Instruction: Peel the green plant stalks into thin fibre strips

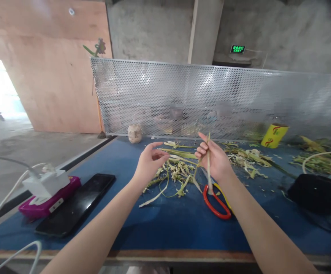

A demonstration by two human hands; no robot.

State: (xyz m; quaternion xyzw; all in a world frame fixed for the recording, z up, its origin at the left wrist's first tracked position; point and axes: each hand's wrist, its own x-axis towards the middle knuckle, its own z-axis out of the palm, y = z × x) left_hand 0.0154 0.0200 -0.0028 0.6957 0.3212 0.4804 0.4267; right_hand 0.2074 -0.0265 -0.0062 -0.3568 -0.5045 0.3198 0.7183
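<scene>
My right hand (215, 160) is closed around a pale, thin plant stem (209, 173) that runs upright through the fist and sticks out above and below it. My left hand (151, 161) hovers just left of it, fingers loosely curled and apart, holding nothing. Both hands are above a heap of green and pale leaf and stem scraps (176, 171) on the blue table top (165, 224). Red-handled scissors (216, 203) lie on the table under my right wrist.
A black phone (76, 203) lies at the left beside a magenta power strip (49, 199) with a white charger and cables. More scraps (247, 158), a yellow can (274, 136), a small jar (134, 133) and a black object (315, 192) stand before a perforated metal screen (211, 99).
</scene>
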